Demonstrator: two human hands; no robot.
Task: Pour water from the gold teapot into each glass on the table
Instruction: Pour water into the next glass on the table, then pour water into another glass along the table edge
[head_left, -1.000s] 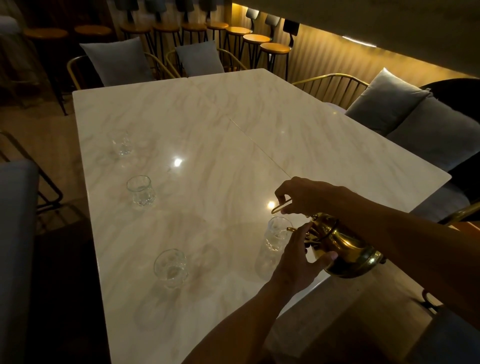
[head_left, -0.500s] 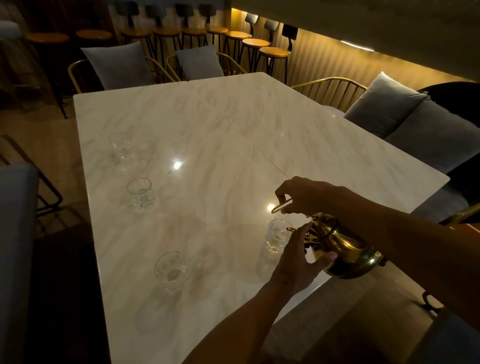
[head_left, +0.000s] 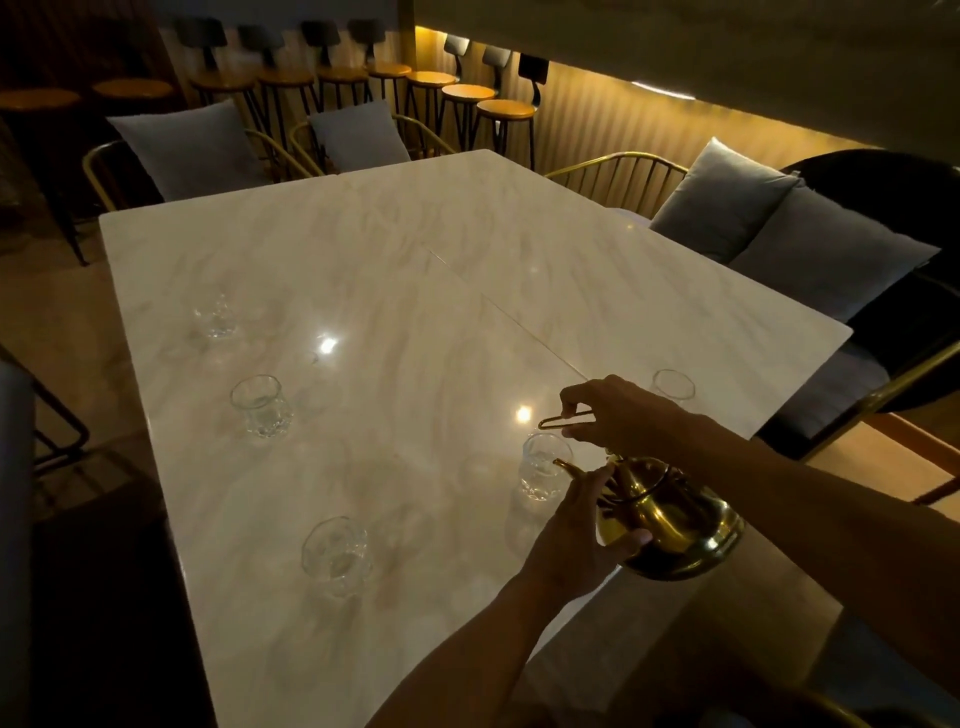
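While the right hand clamps the gold teapot handle, left hand steadying, we judge pouring at the near-right glass; four glasses seemingly remain.

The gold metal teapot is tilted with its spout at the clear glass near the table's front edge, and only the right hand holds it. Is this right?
Not quite. The head view shows both hands on the gold metal teapot: the right hand grips its handle, the left hand steadies its body. The spout does point at the clear glass.

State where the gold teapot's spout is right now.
In the head view, lower right: the spout sits at the rim of the nearest glass, beside the left hand.
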